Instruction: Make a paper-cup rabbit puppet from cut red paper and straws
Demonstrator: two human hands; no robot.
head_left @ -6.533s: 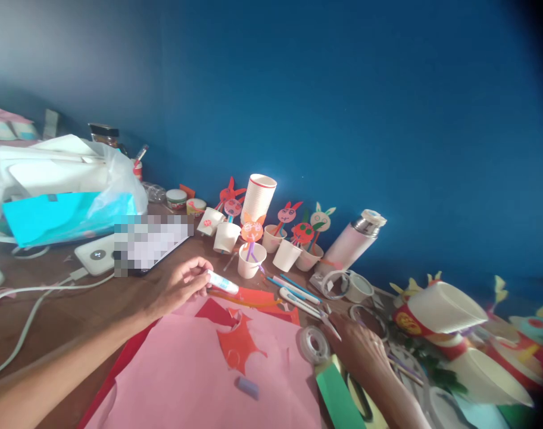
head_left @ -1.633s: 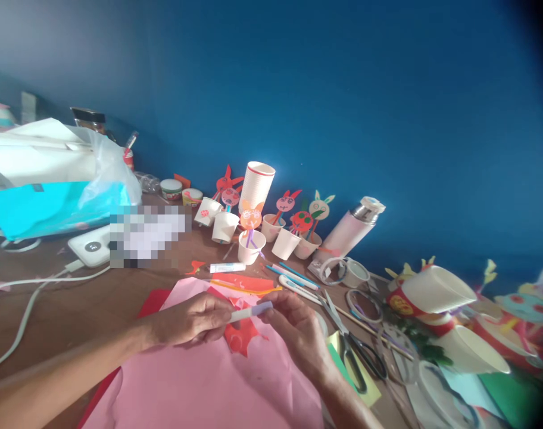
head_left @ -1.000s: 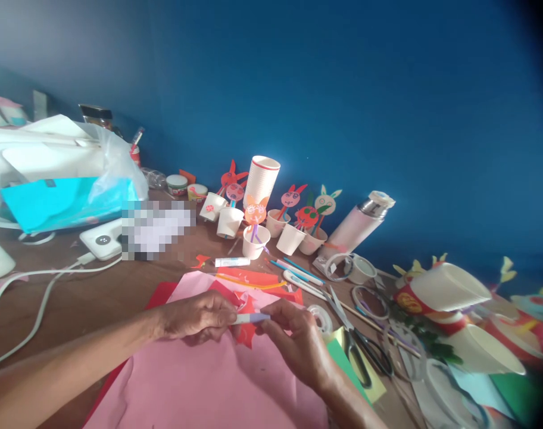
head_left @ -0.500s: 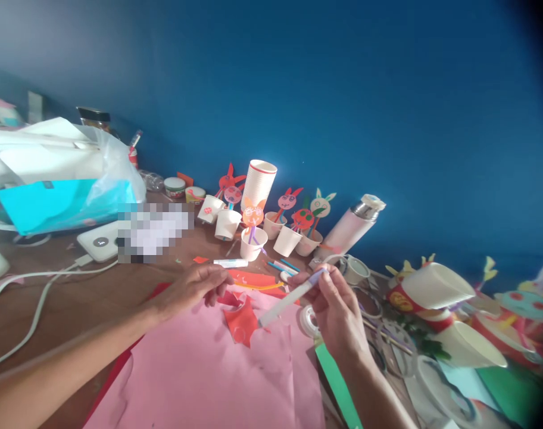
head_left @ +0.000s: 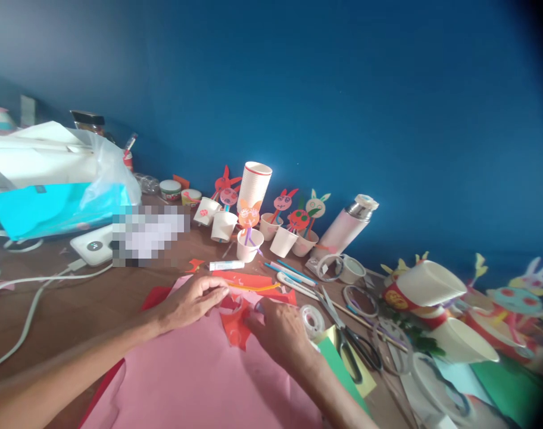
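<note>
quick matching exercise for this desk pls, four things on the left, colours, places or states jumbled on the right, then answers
1 orange paper by the right hand
2 scissors
3 flask
4 power bank

A silver neck
B on the pink sheet
C white cable attached
D black handles

Pairs: 1-B, 2-D, 3-A, 4-C

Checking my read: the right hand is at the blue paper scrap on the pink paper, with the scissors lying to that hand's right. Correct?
Not quite: the paper scrap at the right hand is red-orange, not blue, as the head view shows. It is on the pink paper, and the scissors lie to that hand's right.
</note>
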